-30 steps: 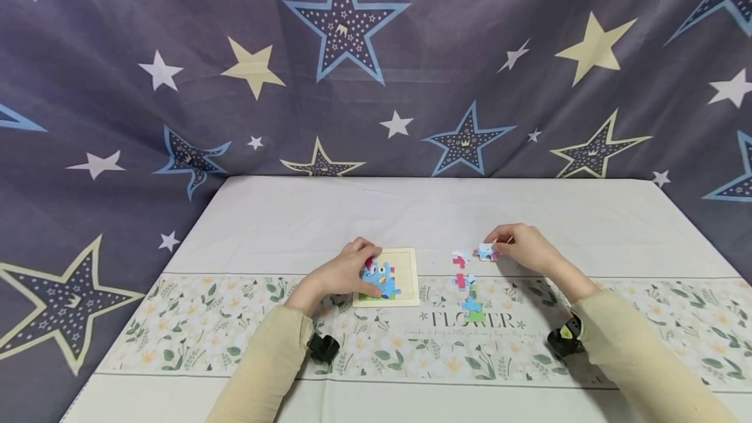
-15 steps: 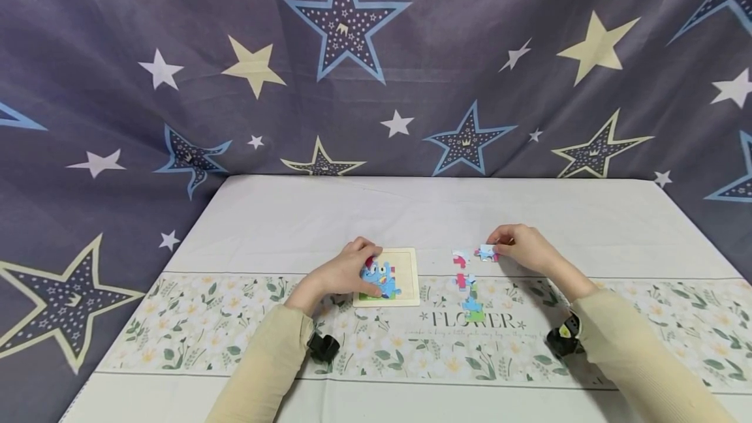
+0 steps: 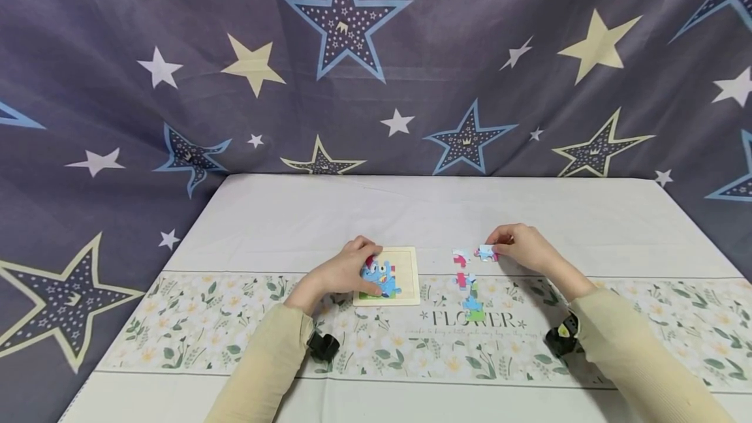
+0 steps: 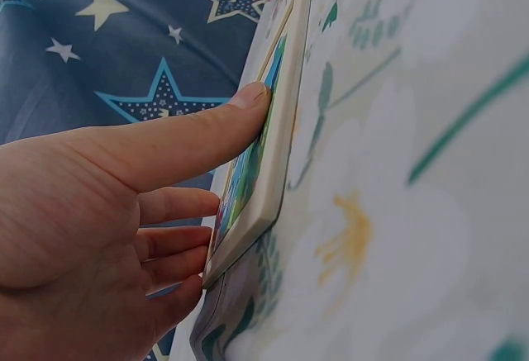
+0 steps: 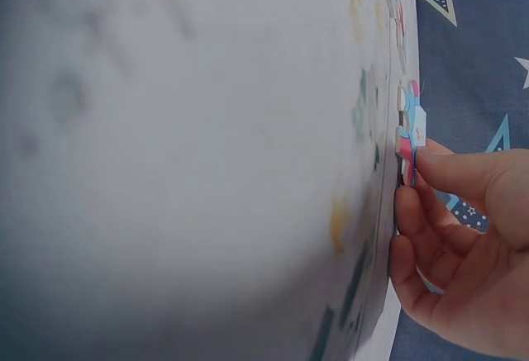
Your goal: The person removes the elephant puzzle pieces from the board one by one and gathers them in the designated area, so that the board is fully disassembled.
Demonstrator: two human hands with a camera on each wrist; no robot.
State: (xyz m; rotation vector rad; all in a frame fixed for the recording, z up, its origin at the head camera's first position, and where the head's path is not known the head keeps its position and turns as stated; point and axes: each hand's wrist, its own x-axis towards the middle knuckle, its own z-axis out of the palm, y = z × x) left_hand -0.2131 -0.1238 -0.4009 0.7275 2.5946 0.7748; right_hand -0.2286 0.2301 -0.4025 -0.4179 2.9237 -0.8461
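Observation:
A square wooden jigsaw puzzle board lies on the table, its left part filled with a blue cartoon animal picture. My left hand holds the board at its left side, thumb over the picture near the front and fingers along the edge. To the right, my right hand pinches a light-blue and pink jigsaw puzzle piece between thumb and fingers, close over the cloth. The right wrist view shows that piece on edge, thumb against it.
Between board and right hand lie several loose pieces: a pink and white piece, a pink and blue piece, and a blue and green piece. A flowered band crosses the white tablecloth. A starry curtain hangs behind.
The pinched puzzle piece has turned very slightly and shifted a little in the right hand's fingers. The left hand and the board stay where they were.

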